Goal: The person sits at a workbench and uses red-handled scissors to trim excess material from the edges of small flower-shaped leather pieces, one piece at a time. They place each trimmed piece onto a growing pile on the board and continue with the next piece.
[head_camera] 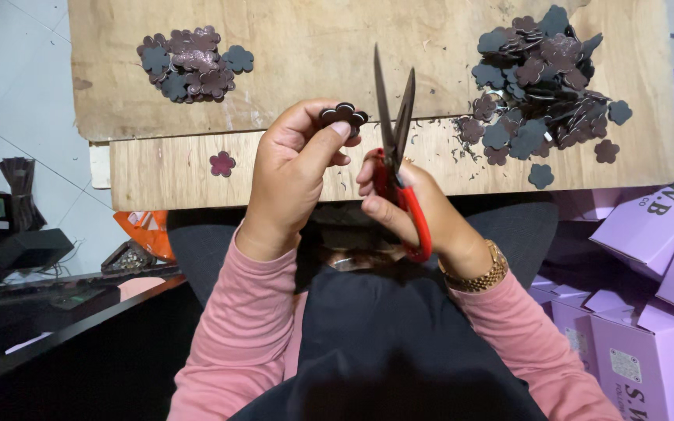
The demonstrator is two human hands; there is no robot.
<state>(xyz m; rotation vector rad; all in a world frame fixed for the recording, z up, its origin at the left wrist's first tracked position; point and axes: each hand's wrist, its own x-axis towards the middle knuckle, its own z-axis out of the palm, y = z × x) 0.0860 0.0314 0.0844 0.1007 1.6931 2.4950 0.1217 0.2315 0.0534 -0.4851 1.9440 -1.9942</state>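
My left hand (294,168) pinches a small dark flower-shaped piece (343,115) between thumb and fingers, held above the near edge of a wooden board (313,47). My right hand (423,214) grips red-handled scissors (395,148) with the blades pointing up and slightly apart, just right of the flower piece. A gold watch sits on my right wrist. A large heap of dark and maroon flower pieces (544,78) lies on the board to the right, with tiny trimmings scattered around it. A smaller pile (193,62) lies at the left.
A single maroon flower (222,163) lies alone on the board's lower plank. Purple cardboard boxes (649,234) are stacked at the right. A dark desk (33,312) with black items stands at the left, on a tiled floor.
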